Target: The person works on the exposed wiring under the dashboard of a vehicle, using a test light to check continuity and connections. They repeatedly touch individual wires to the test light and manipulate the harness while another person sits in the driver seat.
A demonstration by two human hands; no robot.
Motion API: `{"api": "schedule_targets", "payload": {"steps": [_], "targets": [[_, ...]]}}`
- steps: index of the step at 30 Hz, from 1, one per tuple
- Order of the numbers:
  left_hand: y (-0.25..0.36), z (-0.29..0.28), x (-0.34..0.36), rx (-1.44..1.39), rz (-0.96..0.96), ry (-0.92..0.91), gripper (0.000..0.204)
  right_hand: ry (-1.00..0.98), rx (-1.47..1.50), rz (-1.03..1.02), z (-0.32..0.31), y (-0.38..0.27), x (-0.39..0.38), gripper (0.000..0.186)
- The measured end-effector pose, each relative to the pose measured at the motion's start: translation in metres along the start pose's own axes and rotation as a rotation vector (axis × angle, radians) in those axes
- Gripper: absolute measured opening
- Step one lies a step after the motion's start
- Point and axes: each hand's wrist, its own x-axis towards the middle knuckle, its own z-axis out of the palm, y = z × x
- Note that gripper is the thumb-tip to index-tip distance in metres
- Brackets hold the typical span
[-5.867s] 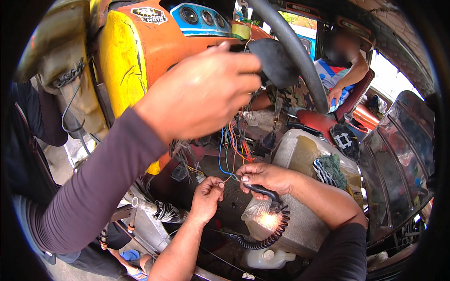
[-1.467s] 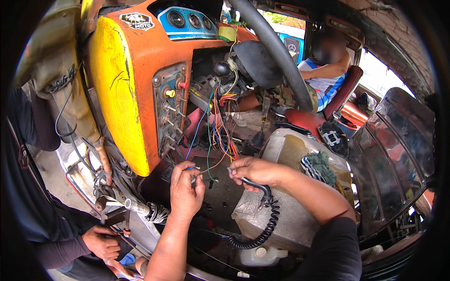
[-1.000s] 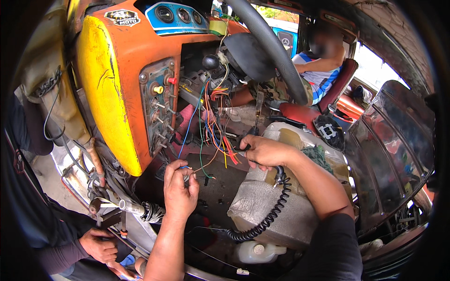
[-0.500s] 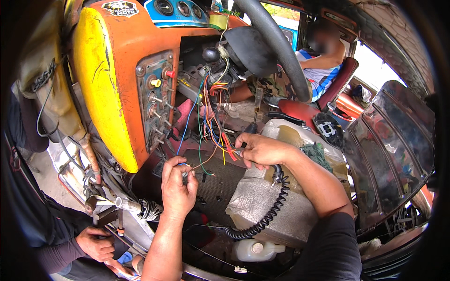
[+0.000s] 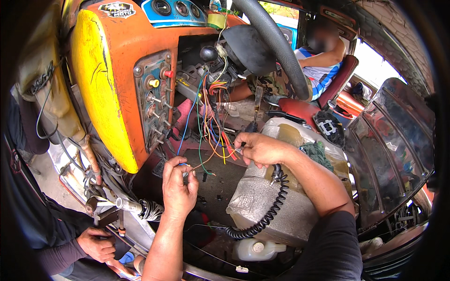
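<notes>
My left hand (image 5: 180,189) is closed in a pinch on the ends of a blue wire (image 5: 187,124) and a brown wire (image 5: 205,162). Both wires come down from a loose bundle of coloured wires (image 5: 213,110) under the steering column. My right hand (image 5: 262,149) is closed with its fingertips beside the ends of several red wires (image 5: 228,141). What it pinches is mostly hidden. Up to the underside of that palm runs a black coiled cord (image 5: 272,213). A green wire (image 5: 201,145) and a yellow wire (image 5: 223,152) hang free between my hands.
A black steering wheel (image 5: 274,42) stands above the wires. Left of them is an orange dash panel (image 5: 124,61) with switches. A screwdriver (image 5: 257,105) stands upright near a silver-covered hump (image 5: 267,201). Another person's hand (image 5: 97,244) shows lower left; a seated person (image 5: 323,63) is at the far right.
The view has shifted very slightly. Both my hands keep nearly the same place and the same pinch.
</notes>
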Motion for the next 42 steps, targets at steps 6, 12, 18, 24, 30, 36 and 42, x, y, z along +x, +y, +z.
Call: {"api": "schedule_targets", "payload": {"steps": [6, 12, 18, 24, 30, 36, 42], "targets": [[-0.002, 0.001, -0.002, -0.008, 0.015, -0.012, 0.021, -0.081, -0.004, -0.098, 0.0, -0.013, -0.011, 0.026], [0.0, 0.004, -0.006, 0.001, 0.022, -0.046, 0.026, -0.175, 0.023, -0.127, 0.018, -0.022, -0.017, 0.024], [0.001, 0.004, -0.007, 0.008, 0.02, -0.045, 0.025, -0.188, 0.07, -0.106, 0.019, -0.022, -0.014, 0.024], [0.003, 0.004, -0.008, -0.004, 0.01, -0.052, 0.024, -0.211, 0.091, -0.056, 0.024, -0.02, -0.011, 0.024], [0.003, 0.005, -0.008, -0.012, 0.014, -0.058, 0.023, -0.205, 0.101, -0.055, 0.025, -0.018, -0.01, 0.023], [0.003, 0.006, -0.009, -0.02, -0.02, -0.068, 0.022, -0.169, 0.087, -0.045, 0.024, -0.017, -0.008, 0.028], [0.003, 0.007, -0.006, -0.012, -0.007, -0.04, 0.008, -0.163, 0.078, -0.041, 0.023, -0.017, -0.008, 0.031]]}}
